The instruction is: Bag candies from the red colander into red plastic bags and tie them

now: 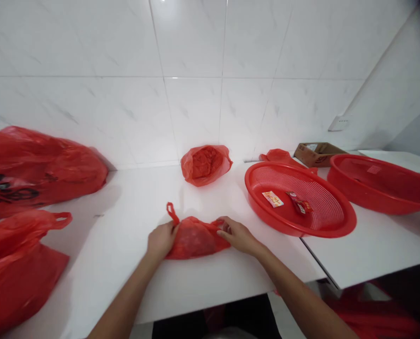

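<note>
A small red plastic bag (196,239) lies on the white table (195,287) in front of me, with something pale showing faintly through it. My left hand (161,238) is closed on the bag's left side, and a handle loop sticks up beside the fingers. At the right side, my right hand (238,234) pinches the bag's other upper corner between thumb and fingers.
Behind stands an open red bag (207,165) near the tiled wall. Large red bags (40,169) fill the left side. A red basket (262,214) holding small packets (272,198), another red basket (372,195) and a cardboard box (310,157) are at right.
</note>
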Tool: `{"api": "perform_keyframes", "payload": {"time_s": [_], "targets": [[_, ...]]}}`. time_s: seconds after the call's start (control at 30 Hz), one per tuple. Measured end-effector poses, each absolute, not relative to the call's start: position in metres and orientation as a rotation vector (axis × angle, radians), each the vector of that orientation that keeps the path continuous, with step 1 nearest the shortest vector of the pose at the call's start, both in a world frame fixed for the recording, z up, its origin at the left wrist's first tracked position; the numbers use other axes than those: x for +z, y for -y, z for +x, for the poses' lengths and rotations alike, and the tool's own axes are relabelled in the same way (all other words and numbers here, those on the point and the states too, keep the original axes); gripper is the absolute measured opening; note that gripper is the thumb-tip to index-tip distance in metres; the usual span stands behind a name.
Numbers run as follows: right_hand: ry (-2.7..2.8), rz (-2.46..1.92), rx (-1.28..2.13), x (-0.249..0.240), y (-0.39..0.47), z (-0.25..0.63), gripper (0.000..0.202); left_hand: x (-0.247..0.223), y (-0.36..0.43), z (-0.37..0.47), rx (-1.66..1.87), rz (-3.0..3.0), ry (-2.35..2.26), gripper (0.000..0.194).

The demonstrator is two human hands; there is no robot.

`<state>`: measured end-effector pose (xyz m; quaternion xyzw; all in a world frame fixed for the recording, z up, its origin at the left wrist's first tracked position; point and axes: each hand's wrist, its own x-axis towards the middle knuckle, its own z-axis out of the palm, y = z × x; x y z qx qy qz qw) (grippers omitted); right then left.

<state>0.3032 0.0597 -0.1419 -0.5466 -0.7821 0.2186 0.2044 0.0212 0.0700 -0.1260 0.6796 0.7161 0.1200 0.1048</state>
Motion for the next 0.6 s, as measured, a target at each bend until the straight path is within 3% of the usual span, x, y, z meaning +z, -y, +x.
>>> {"api": "perform_keyframes", "payload": {"time_s": [0.17,0.3,0.47,0.6], "targets": [[2.107,-1.537,0.496,-0.123,-0.114,0.297,0.037,-0.098,-0.098,-0.064,0.766,1.776,-2.436,0.054],[2.116,-1.555,0.279,-0.106,-0.166,0.271,0.036,-0.097,-0.095,-0.071,1.159,1.800,-2.498,0.069],[2.295,-1.552,0.105,-0.104,-0.207,0.247,0.048,-0.134,-0.065,-0.022,1.382,2.033,-2.102,0.059],[2.470,-1.547,0.105,-0.117,-0.204,0.247,0.034,-0.159,-0.045,0.005,1.329,1.990,-1.916,0.048]]}}
